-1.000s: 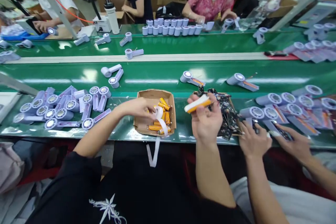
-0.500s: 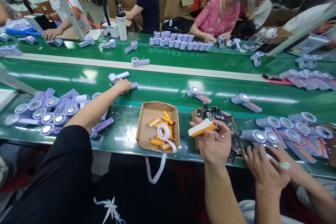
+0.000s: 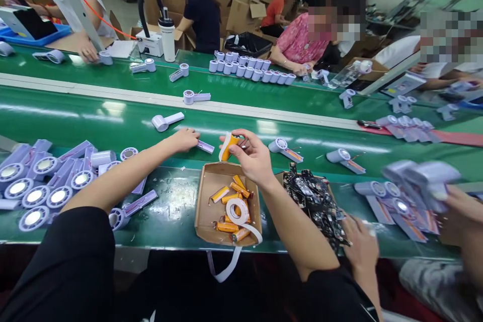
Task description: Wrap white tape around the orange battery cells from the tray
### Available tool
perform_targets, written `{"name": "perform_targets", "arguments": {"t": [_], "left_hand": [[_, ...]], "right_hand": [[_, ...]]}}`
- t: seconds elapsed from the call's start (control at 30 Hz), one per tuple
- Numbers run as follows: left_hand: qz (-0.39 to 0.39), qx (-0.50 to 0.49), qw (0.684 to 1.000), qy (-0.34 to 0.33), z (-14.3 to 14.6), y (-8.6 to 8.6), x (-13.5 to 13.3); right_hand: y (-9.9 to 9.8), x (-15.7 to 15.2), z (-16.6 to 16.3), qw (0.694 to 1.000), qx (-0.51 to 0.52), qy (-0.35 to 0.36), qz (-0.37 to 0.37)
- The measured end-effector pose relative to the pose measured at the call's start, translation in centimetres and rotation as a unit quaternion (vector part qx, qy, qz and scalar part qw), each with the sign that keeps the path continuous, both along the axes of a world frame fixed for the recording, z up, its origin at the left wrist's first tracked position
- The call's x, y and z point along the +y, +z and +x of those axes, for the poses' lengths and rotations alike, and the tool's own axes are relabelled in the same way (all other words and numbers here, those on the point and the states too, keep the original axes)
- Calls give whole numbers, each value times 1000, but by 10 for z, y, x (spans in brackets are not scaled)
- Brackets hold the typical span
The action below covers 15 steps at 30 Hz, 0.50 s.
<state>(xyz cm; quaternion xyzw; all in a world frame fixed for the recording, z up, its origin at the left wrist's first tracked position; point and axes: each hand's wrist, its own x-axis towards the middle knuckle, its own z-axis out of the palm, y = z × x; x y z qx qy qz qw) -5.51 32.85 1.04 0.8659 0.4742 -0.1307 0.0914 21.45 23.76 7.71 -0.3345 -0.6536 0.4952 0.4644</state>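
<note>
The right hand (image 3: 253, 157), grip holding an orange battery (image 3: 228, 150), has moved nearer the left hand (image 3: 184, 140); its grip is unclear.

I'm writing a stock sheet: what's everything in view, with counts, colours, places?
Tray: one, brown, on near bench
Loose cells: several, orange, in tray
Tape roll: one, white, on loose cells
Taped cell: one, orange-white, in right hand
Small parts: many, black, heaped right of tray
Housings: many, lilac, heaped left, grouped right, spread along the green belt
Tumbler: one, white with black top, far side
Machine: one, white with black hose, beside tumbler
Boxes: many, brown, background
Co-workers: several, mixed clothing, far side and right
Left hand: one, bare, over a housing
Right hand: one, bare, near tray's far edge
</note>
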Motion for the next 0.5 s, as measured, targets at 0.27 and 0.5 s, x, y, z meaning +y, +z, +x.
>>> {"name": "perform_targets", "arguments": {"t": [0.27,0.5], "left_hand": [[-51,-16,998,25,20,-4,41],[-17,-55,994,92,28,-2,36]], "right_hand": [[-37,56,-3,993,-108,-27,27],[-81,102,-21,946,-318,26,63]]}}
